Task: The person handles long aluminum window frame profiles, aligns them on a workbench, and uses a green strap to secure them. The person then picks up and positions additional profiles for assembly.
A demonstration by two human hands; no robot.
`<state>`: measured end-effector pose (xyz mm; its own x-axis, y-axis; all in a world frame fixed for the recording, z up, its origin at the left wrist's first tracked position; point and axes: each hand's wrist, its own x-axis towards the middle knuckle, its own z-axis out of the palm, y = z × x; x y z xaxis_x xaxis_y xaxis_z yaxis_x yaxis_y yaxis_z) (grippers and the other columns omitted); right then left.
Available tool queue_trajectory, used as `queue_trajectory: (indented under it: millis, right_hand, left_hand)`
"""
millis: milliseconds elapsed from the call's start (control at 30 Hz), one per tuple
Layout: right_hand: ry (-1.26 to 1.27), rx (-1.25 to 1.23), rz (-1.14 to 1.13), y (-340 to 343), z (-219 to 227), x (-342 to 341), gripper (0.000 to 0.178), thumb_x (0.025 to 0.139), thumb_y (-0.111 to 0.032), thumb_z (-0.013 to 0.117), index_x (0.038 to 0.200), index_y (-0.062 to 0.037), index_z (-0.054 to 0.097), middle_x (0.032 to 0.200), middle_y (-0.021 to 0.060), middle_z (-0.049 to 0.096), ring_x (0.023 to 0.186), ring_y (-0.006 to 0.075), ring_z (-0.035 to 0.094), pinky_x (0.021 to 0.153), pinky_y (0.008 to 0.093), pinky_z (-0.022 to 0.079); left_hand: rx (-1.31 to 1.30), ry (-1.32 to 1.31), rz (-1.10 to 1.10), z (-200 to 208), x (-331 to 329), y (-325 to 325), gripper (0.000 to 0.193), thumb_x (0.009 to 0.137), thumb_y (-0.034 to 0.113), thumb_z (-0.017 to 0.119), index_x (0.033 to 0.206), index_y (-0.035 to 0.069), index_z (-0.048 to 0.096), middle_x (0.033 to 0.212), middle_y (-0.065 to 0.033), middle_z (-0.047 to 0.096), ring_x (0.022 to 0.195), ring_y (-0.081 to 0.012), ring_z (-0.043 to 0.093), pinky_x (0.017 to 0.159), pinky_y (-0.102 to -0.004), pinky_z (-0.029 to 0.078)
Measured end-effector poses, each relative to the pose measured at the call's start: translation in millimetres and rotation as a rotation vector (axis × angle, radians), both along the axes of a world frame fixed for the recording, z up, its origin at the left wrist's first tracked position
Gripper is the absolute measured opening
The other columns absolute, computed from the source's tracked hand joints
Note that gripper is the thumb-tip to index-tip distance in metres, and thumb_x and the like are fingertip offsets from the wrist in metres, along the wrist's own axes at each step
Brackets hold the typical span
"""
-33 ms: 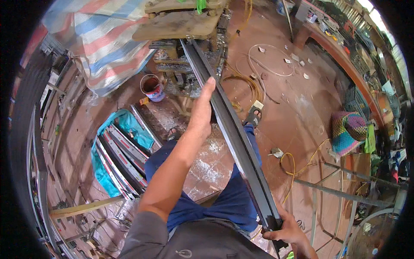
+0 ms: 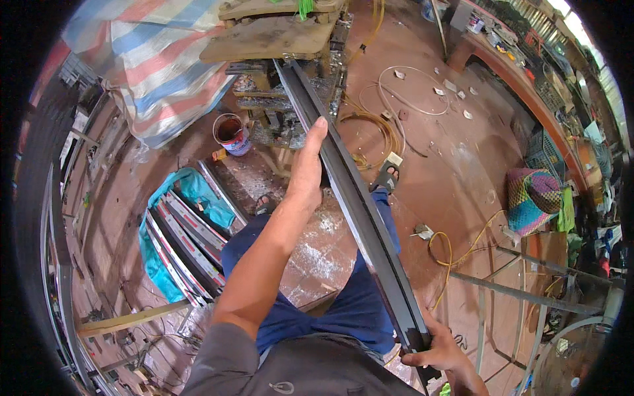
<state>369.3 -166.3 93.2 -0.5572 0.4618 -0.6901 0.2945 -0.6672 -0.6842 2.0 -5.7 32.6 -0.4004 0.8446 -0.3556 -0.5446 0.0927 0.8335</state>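
Observation:
A long dark metal profile (image 2: 356, 191) with a lengthwise groove slants across my lap, from the far middle down to the lower right. My left hand (image 2: 309, 158) is closed round it a little beyond mid-length, thumb on top and fingers hidden beneath. Near its close end my right hand (image 2: 439, 350) grips it from the right side, the thumb over the edge. The far end reaches the front of a cluttered metal stand with a brown top plate (image 2: 267, 41).
On the left, several similar profiles (image 2: 188, 237) lie on a turquoise sheet (image 2: 158, 261). A paint bucket (image 2: 232, 135) stands beyond them, beside a striped tarp (image 2: 158, 72). Coiled hoses (image 2: 376, 135) lie on the floor. At right are a woven bag (image 2: 531, 201) and a metal frame (image 2: 522, 290).
The profile's far end and my left hand have shifted very slightly left. Both hands keep their grip.

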Motion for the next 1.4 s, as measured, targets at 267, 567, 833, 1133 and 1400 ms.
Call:
queue_trajectory:
  millis: [267, 567, 833, 1133, 1400]
  right_hand:
    - [-0.024, -0.027, -0.011, 9, 2, -7, 0.117, 0.066, -0.008, 0.091, 0.162, 0.0046, 0.024, 0.167, 0.0166, 0.032, 0.154, 0.0209, 0.026, 0.123, 0.0325, 0.018]
    - [-0.049, -0.043, -0.031, 15, 0, -15, 0.116, 0.065, -0.009, 0.091, 0.161, 0.0060, 0.027, 0.164, 0.0175, 0.036, 0.153, 0.0216, 0.029, 0.123, 0.0333, 0.018]
    - [-0.059, -0.072, -0.049, 14, -4, -12, 0.117, 0.063, -0.008, 0.091, 0.161, 0.0056, 0.027, 0.164, 0.0166, 0.037, 0.151, 0.0217, 0.031, 0.123, 0.0328, 0.017]
    - [-0.041, -0.099, -0.055, 16, -2, -15, 0.115, 0.063, -0.002, 0.088, 0.161, 0.0039, 0.028, 0.165, 0.0148, 0.036, 0.151, 0.0194, 0.029, 0.123, 0.0324, 0.017]
    - [-0.024, -0.091, -0.076, 14, -5, -20, 0.117, 0.063, -0.001, 0.090, 0.162, 0.0025, 0.028, 0.167, 0.0134, 0.031, 0.152, 0.0180, 0.025, 0.123, 0.0321, 0.017]
  left_hand:
    - [0.003, -0.019, 0.004, -19, -3, 8, 0.055, 0.093, 0.067, 0.063, 0.099, 0.012, 0.062, 0.083, -0.0067, 0.063, 0.073, -0.0187, 0.064, 0.067, -0.0357, 0.055]
    - [0.034, -0.011, 0.030, -11, -6, 14, 0.056, 0.094, 0.067, 0.063, 0.101, 0.012, 0.062, 0.083, -0.0053, 0.062, 0.074, -0.0174, 0.064, 0.068, -0.0338, 0.054]
    - [0.028, -0.001, 0.009, -14, -8, 15, 0.053, 0.096, 0.065, 0.062, 0.103, 0.012, 0.063, 0.084, -0.0044, 0.063, 0.077, -0.0163, 0.064, 0.071, -0.0333, 0.054]
    - [0.043, 0.015, -0.003, -9, -8, 12, 0.051, 0.097, 0.062, 0.062, 0.108, 0.013, 0.063, 0.093, -0.0024, 0.061, 0.084, -0.0143, 0.061, 0.076, -0.0324, 0.052]
    - [0.059, 0.014, -0.012, -6, -7, 10, 0.053, 0.095, 0.063, 0.064, 0.111, 0.012, 0.063, 0.095, -0.0024, 0.061, 0.088, -0.0143, 0.060, 0.079, -0.0324, 0.051]
